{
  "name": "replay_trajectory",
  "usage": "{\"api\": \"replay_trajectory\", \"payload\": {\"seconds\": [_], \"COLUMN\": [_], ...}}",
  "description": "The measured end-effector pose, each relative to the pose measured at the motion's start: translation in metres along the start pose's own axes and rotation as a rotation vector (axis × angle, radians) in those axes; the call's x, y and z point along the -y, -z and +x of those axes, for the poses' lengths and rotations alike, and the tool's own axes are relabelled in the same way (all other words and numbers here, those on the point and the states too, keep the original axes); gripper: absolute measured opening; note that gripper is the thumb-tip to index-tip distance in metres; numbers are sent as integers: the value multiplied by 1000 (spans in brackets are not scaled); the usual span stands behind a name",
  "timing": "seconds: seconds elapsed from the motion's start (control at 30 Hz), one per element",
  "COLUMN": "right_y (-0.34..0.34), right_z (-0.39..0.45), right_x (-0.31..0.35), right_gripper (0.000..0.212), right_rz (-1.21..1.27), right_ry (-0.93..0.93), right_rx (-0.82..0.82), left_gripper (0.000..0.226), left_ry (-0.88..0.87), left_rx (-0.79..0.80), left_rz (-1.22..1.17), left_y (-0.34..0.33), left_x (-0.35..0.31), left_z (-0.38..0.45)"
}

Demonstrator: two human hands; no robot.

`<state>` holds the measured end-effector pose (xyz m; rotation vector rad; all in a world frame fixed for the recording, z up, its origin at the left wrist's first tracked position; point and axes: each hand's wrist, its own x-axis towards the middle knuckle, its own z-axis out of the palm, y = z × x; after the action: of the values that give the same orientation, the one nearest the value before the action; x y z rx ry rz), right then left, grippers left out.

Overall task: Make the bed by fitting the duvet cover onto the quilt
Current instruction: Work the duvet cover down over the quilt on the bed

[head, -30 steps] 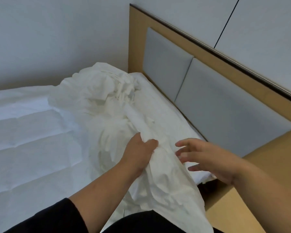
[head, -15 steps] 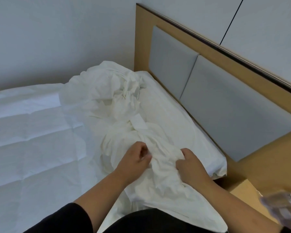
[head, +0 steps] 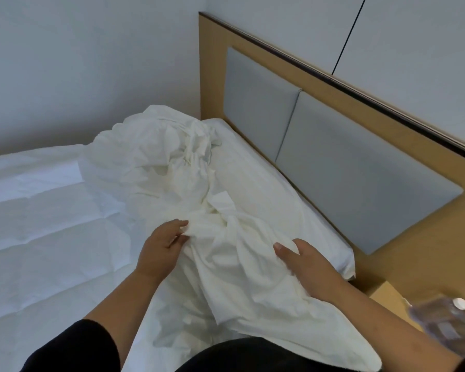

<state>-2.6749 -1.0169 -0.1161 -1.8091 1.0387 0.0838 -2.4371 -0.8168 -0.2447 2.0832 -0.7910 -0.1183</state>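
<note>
The white duvet cover (head: pixel 172 167) lies crumpled in a long heap across the head of the bed, one end trailing down to my lap. The quilt (head: pixel 38 224) lies flat and white over the left of the bed, partly under the heap. My left hand (head: pixel 163 245) pinches a fold of the cover between thumb and fingers. My right hand (head: pixel 306 264) grips a bunch of the same cover about a hand's width to the right, thumb on top and fingers hidden in the cloth.
A white pillow (head: pixel 274 200) lies along the wooden headboard (head: pixel 360 167) with its grey padded panels. A wooden nightstand (head: pixel 387 294) stands at the lower right, with clear plastic bottles (head: pixel 451 320) blurred at the frame edge. A wall (head: pixel 78 63) runs along the bed's far side.
My right hand reached over and took hold of the cover. My left hand loosened from a fist grip to a pinch. The view shifted right, showing the nightstand and bottles.
</note>
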Motion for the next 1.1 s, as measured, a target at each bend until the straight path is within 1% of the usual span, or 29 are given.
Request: {"api": "replay_trajectory", "payload": {"seconds": [0.07, 0.13, 0.2, 0.27, 0.3, 0.37, 0.4, 0.43, 0.47, 0.5, 0.53, 0.57, 0.6, 0.63, 0.67, 0.7, 0.73, 0.77, 0.83, 0.87, 0.97, 1.0, 1.03, 1.07, 1.1], "right_y": [6, 12, 18, 22, 24, 28, 28, 28, 27, 26, 23, 19, 13, 6, -1, -5, -8, -7, -4, -3, -9, -11, -12, -12, -12], "right_z": [5, 13, 18, 22, 25, 26, 26, 24, 22, 18, 13, 10, 7, 4, 2, 2, 2, 3, 2, -2, -15, -20, -23, -24, -23], "right_x": [5, 9, 17, 23, 23, 24, 25, 24, 23, 21, 20, 16, 12, 7, 5, 2, 1, 2, 6, 8, 10, 14, 17, 19, 20], "right_gripper": [29, 39, 48, 57, 59, 55, 53, 48, 42, 30, 22, 23, 25, 25, 26, 27, 29, 30, 29, 27, 12, 9, 14, 23, 30], "right_rz": [-63, -109, -144, -163, -167, -171, -153, -129, -118, -106, -79, -47, -44, -74, -114, -132, -127, -116, -107, -127, -310, -414, -501, -590, -679], "right_ry": [15, 52, 67, 46, 33, 27, 35, 45, 66, 85, 101, 111, 114, 109, 105, 103, 92, 75, 69, 82, 202, 256, 321, 388, 445], "right_rx": [-6, -12, -20, -38, -44, -50, -52, -48, -40, -27, -11, 19, 53, 99, 136, 153, 142, 120, 100, 113, 206, 236, 266, 304, 345], "left_gripper": [29, 28, 28, 27, 25, 25, 28, 28, 28, 28, 31, 34, 37, 39, 39, 39, 36, 33, 30, 34, 59, 71, 79, 82, 76], "left_ry": [125, 194, 192, 110, 26, -103, -104, -73, -33, 24, 102, 171, 223, 242, 234, 215, 182, 154, 157, 235, 698, 830, 926, 976, 999], "left_rx": [17, 0, -52, -45, -6, 155, 266, 398, 554, 732, 915, 1067, 1186, 1267, 1307, 1314, 1284, 1227, 1080, 1016, 845, 809, 796, 798, 792], "left_rz": [-119, -226, -323, -440, -500, -534, -481, -351, -139, 141, 411, 623, 758, 821, 851, 864, 851, 816, 646, 496, -119, -244, -323, -372, -407], "left_y": [21, 40, 58, 81, 94, 122, 132, 136, 136, 132, 125, 116, 108, 101, 93, 86, 80, 74, 66, 64, 57, 53, 47, 38, 27], "left_x": [-17, -41, -71, -100, -111, -119, -111, -96, -74, -49, -24, -4, 12, 20, 24, 22, 16, 8, -6, -16, -45, -52, -57, -61, -63], "left_z": [8, 18, 24, 17, 10, -4, -9, -10, -11, -12, -17, -25, -35, -45, -50, -52, -50, -45, -28, -18, 11, 18, 24, 26, 26]}}
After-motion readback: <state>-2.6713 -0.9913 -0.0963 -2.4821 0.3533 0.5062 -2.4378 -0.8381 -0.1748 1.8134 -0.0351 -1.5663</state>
